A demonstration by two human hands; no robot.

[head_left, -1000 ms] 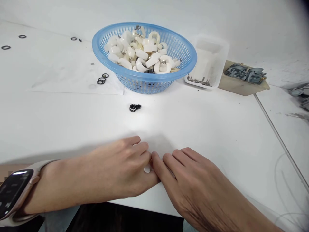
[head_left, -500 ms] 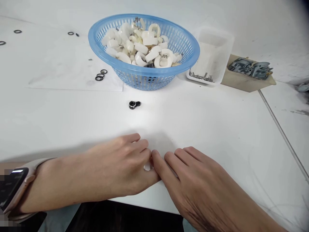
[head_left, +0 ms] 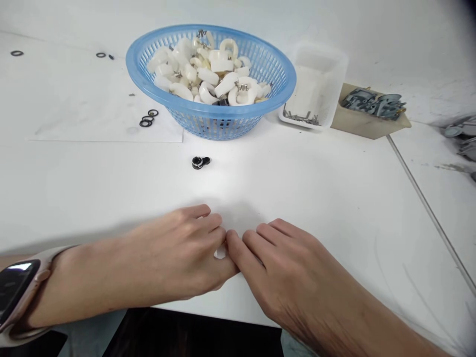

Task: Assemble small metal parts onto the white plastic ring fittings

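My left hand [head_left: 197,253], a watch [head_left: 18,282] on its wrist, has its fingers curled and its thumb pressed toward the index finger. Against its fingertips rests my right hand [head_left: 275,263], also with bent fingers. Whatever they pinch is hidden beneath the fingers. A small white patch shows in the gap by my left thumb; I cannot tell whether it is a part or the tabletop. Just beyond the hands lies a small black part with a silvery ring [head_left: 200,162].
A blue basket [head_left: 211,106] holds many white plastic rings with metal clips. Right of it stand a white tray [head_left: 327,94] with metal pins and a beige box [head_left: 357,126] of grey metal parts. Black rubber rings [head_left: 147,120] lie on a paper sheet [head_left: 92,119] at left.
The whole view has shifted slightly, so the basket and trays sit further left. Both hands keep nearly the same pose, fingertips together.
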